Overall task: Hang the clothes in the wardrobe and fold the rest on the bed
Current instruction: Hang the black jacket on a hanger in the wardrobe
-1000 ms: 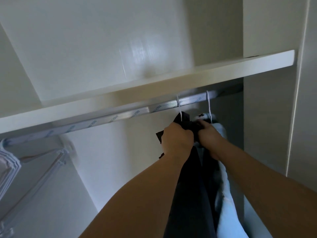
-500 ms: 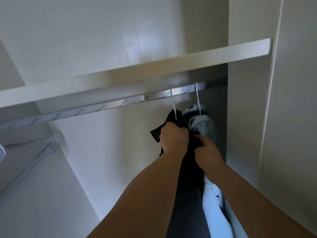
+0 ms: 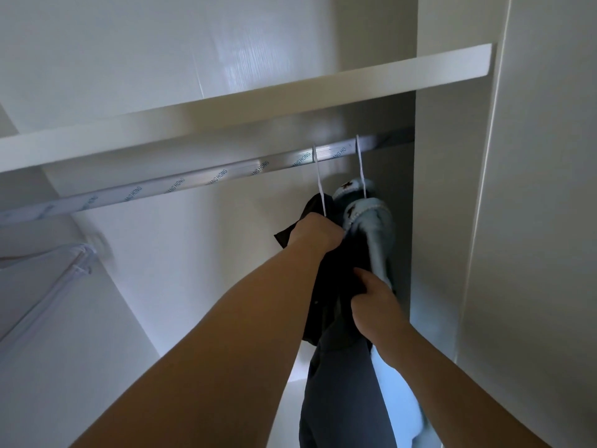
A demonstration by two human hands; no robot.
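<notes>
- Black garment [image 3: 326, 286] hangs from a white hanger hook [image 3: 319, 182] on the metal rail [image 3: 200, 181], near the rail's right end.
- Left hand [image 3: 315, 232] is clenched around the top of the black garment, right under its hook; knuckles face the camera.
- Right hand [image 3: 376, 305] sits lower and to the right, fingers curled, pinching a fold of the black fabric at mid-height.
- Light blue-grey garment [image 3: 376, 227] hangs just beside it on a second white hook [image 3: 361, 166], touching the black one on its right side; neither hand holds it.
- Dark grey-blue cloth [image 3: 342, 392] drops between the forearms to the bottom edge of view; cannot tell if it is part of the black garment.
- Pale blue fabric [image 3: 400, 402] shows low right, beside that cloth.
- Wardrobe side panel [image 3: 436, 221] stands close to the right of the blue-grey garment, so little room on that side.
- White shelf [image 3: 258, 101] runs just above the rail.
- Rail left of the black garment's hook is bare for a long stretch.
- White empty hangers [image 3: 64, 279] are bunched at far left, well apart from the hands, blurred.
</notes>
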